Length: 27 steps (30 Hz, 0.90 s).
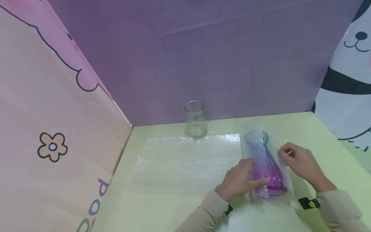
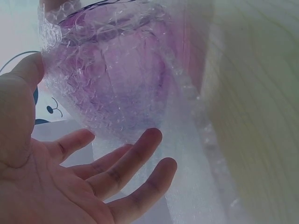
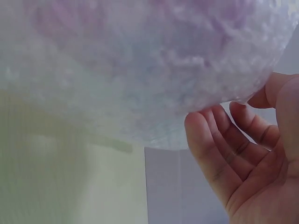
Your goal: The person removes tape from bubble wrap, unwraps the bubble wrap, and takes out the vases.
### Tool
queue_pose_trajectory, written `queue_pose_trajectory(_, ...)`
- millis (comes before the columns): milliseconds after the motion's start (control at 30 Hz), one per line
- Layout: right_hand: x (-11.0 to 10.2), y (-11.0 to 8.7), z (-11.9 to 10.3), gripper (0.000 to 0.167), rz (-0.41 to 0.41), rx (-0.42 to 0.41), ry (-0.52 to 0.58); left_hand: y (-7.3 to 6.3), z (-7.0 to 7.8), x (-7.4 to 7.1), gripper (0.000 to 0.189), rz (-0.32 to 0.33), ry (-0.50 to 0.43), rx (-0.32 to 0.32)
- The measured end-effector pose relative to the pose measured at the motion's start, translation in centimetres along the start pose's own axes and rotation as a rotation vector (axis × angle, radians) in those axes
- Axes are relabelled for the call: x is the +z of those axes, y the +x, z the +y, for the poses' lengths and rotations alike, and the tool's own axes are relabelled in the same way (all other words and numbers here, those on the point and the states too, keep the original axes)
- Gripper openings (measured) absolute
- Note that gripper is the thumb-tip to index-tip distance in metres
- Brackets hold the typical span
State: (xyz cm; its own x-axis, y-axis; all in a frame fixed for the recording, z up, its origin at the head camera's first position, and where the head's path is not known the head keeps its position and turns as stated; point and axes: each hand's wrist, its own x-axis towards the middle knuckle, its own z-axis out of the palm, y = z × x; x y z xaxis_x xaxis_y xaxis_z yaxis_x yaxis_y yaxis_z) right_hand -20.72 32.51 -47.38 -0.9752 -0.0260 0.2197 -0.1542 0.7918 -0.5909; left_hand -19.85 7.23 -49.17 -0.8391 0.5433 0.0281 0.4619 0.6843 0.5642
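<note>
In the head view, the wrapped vase (image 1: pixel 272 170) lies between the hands over the tabletop (image 1: pixel 145 212), long axis running away from the person, neck far, base near. The left hand (image 1: pixel 237 178) is nearer, at its left side, thumb across it; the right hand (image 1: pixel 302 162) is at the wrap's (image 1: pixel 185 161) right edge.

Left wrist: fingers spread beside the wrapped vase.

Right wrist: thumb and fingertips pinch the wrap's edge.

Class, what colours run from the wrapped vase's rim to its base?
The vase fades from blue to magenta, clearest in the head view.
</note>
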Motion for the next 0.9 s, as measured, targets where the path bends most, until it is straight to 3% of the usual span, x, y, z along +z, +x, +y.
queue_pose_trajectory(900, -2.0, -2.3, 5.0, 0.033, -0.033, 0.203, 0.045, -0.1, 0.0, 0.0, 0.083, -0.009, -0.005, -0.012)
